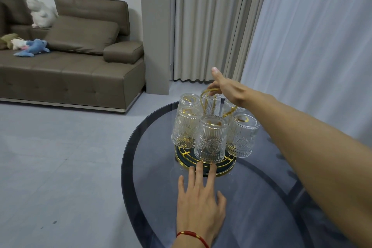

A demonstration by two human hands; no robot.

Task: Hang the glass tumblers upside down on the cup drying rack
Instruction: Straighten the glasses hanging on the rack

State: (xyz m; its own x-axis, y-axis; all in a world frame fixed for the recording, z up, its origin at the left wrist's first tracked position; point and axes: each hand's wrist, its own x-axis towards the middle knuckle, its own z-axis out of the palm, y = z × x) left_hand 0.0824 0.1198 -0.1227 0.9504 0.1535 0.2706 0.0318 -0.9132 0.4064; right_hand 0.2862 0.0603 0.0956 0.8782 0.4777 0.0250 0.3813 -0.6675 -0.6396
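Note:
A cup drying rack with a round dark base rimmed in gold (181, 152) stands on a dark glass table (153, 137). Several embossed glass tumblers hang on it upside down; the nearest tumbler (211, 141) faces me. At the top of the rack is a gold loop handle (207, 94). My right hand (227, 88) reaches over the rack and its fingers curl on that handle, thumb pointing up. My left hand (199, 197) lies flat on the table with fingers spread, its fingertips touching the base's front rim. A red string bracelet circles the left wrist.
The table's round edge falls away to a grey floor (60, 157) on the left. A brown sofa (70, 62) with soft toys stands at the back left. Pale curtains (302, 36) hang behind and to the right.

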